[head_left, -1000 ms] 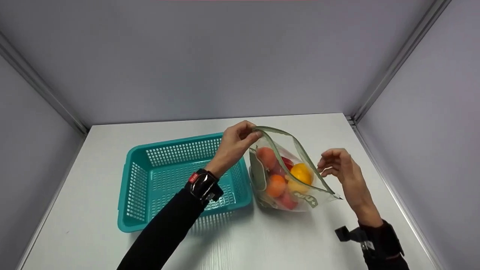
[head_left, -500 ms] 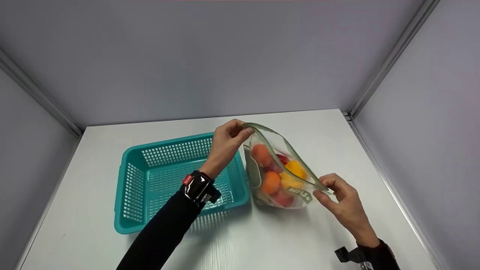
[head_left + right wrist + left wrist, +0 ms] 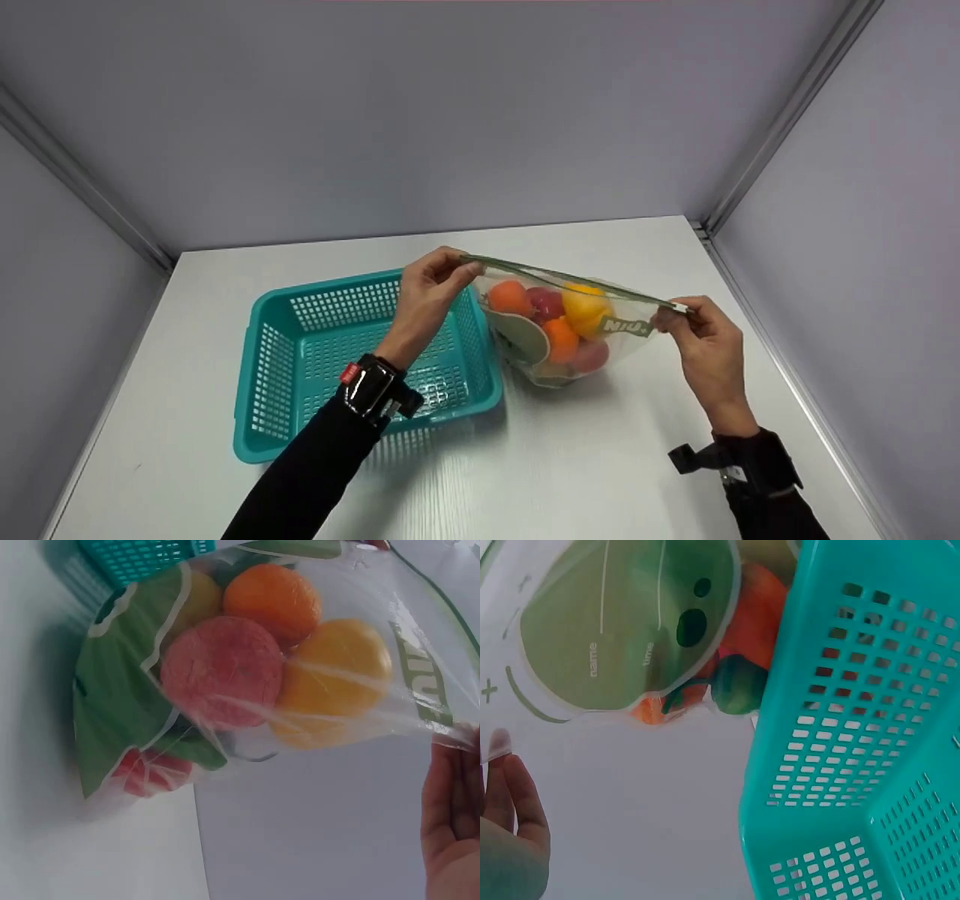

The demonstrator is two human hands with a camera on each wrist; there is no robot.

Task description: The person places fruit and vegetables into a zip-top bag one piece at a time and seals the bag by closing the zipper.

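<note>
The clear bag [image 3: 559, 330] bore "NIU+" on a green tab, and its green label [image 3: 622, 622] read "name" and "time".

I am looking at a clear bag [image 3: 570, 330] edged along its top in olive green, carrying an olive-green label with white lettering. Showing through it are an orange fruit [image 3: 510, 297], a red one [image 3: 546, 303], a yellow one [image 3: 585, 306] and a pinkish-red one [image 3: 222, 669]. At nine o'clock from the bag is sitting a teal basket [image 3: 270, 375], patterned with small square holes. My sleeves [image 3: 315, 465] are showing black.
</note>
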